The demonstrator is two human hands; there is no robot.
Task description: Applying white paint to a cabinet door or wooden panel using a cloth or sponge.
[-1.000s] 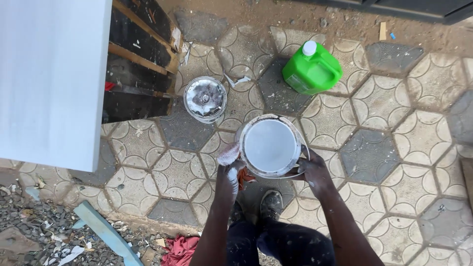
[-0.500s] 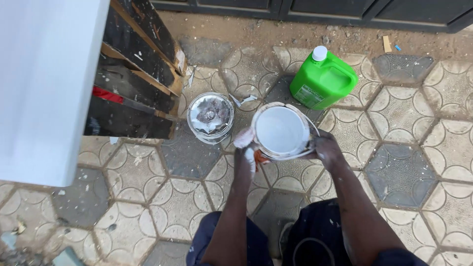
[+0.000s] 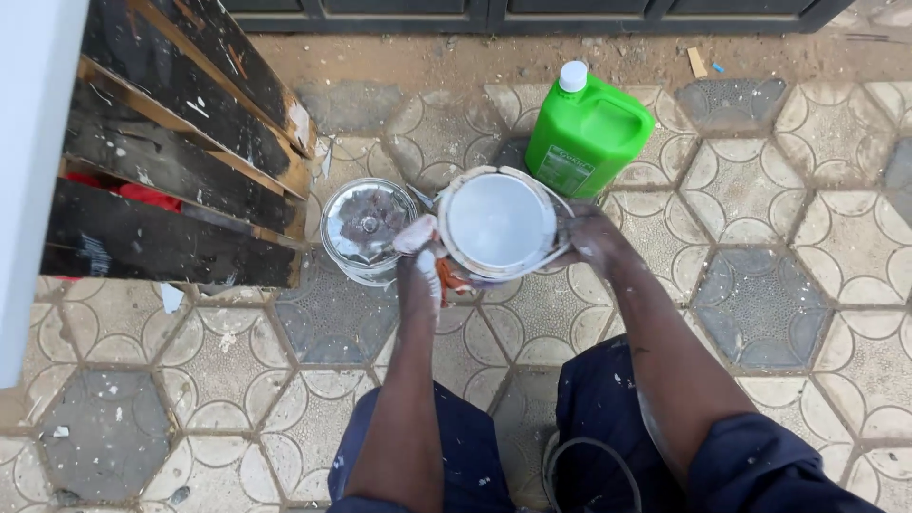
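A round tin of white paint (image 3: 499,223) is held between both hands over the paved ground. My left hand (image 3: 419,255), smeared with white paint, grips the tin's left side. My right hand (image 3: 591,236) clasps its right side. A second, smaller tin (image 3: 364,228) with a silvery grey inside stands on the pavers just left of the held tin. Something orange shows below the tin beside my left wrist; what it is cannot be told.
A green plastic jug (image 3: 586,133) with a white cap stands behind the tin. A dark paint-spattered wooden frame (image 3: 171,161) leans at the left beside a white panel (image 3: 28,171). Hexagonal pavers (image 3: 760,294) cover the ground. A dark gate base (image 3: 494,14) runs along the top.
The view has moved forward toward the jug and wooden frame. Both hands still hold the white paint tin, which now sits nearer the smaller tin and the jug.
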